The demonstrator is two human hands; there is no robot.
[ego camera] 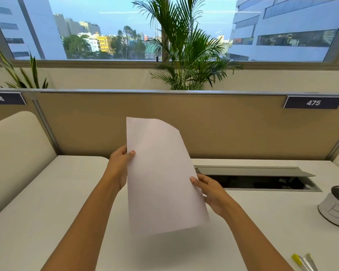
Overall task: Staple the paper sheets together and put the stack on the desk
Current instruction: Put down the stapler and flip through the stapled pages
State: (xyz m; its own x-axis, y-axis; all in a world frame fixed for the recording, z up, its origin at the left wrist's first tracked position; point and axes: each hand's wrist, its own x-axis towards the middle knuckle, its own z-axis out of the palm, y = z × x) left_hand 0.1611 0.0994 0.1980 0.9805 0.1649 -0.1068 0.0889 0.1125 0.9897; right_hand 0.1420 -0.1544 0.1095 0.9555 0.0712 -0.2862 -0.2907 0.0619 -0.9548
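Observation:
A stack of white paper sheets [160, 173] is held upright in the air above the white desk [63, 192], tilted a little to the right. My left hand [119, 165] pinches its left edge, thumb on the front. My right hand [209, 192] grips the right edge lower down, thumb on the front. A faint mark shows at the stack's top left corner. No stapler is in view.
An open cable tray [262, 180] is set into the desk behind my right hand. A metal mesh cup [337, 208] stands at the right edge. Highlighters and pens [303, 262] lie at the bottom right. A tan partition [204, 124] closes off the back.

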